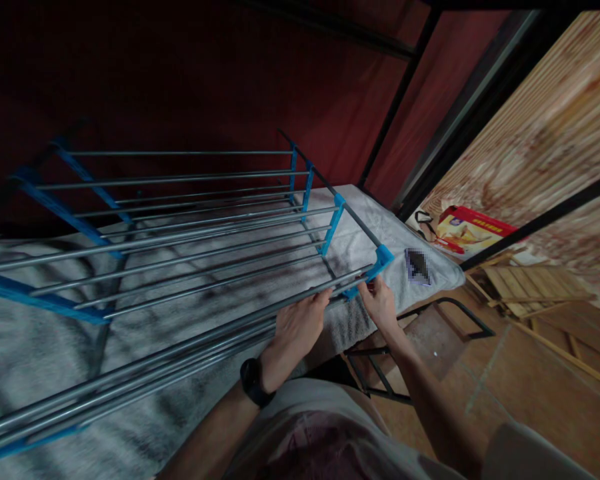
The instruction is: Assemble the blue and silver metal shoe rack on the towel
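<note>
A rack [205,252] of grey metal rods with blue plastic brackets lies across a grey cloth-covered surface. My left hand [300,325], with a black watch [253,382] at its wrist, closes on a metal rod [220,329] near the right end of the rack's front. Some of its fingertips are hidden behind the rods. Just to the right, my right hand [379,303] grips the blue plastic bracket [381,259] at the front right corner, close to the rod's end. Its thumb and a finger press there, while the other fingers are curled and partly hidden.
The grey cloth [395,230] extends past the rack's right side, with a blurred dark rectangle [419,266] on it. A black metal frame [460,310] stands below its edge. Farther right are a red and yellow box [473,230] and a wooden slatted piece [525,287].
</note>
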Motion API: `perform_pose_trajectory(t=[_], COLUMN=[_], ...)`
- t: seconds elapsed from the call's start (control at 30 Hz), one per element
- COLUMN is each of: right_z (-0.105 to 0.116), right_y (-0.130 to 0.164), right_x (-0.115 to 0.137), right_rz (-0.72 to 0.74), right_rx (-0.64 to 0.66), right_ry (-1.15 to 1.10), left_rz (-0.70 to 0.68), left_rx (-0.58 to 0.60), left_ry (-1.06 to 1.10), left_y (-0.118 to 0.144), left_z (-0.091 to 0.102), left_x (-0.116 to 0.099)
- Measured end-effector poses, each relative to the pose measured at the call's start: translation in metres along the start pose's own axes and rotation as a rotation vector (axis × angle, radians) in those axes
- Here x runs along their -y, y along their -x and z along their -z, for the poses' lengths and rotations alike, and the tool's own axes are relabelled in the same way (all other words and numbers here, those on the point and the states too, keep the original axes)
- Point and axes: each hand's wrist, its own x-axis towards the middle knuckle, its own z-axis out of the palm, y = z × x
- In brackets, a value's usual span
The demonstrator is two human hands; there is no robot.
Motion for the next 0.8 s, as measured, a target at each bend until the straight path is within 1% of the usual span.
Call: perform_pose_trajectory(t=[0.17,0.47,0.8], right_z=[-0.0012,-0.003,-0.0049], right_y=[0.001,0.0026,0.005], right_x=[-0.0001,0.0018,0.0079], right_rz=[-0.005,0.005,0.007], right_rx=[-0.012,-0.033,-0.055], right_ry=[0.019,0.085,0.166], left_rz=[-0.021,0.004,-0.039], left_rx=[0.007,0.028,-0.012], left_ry=[0.023,0.024,0.005], left_y=[-0.0009,-0.0007,-0.0001], left_z=[-0.0006,0.0006,-0.0038], left_x=[0.0013,-0.0001,0.0029])
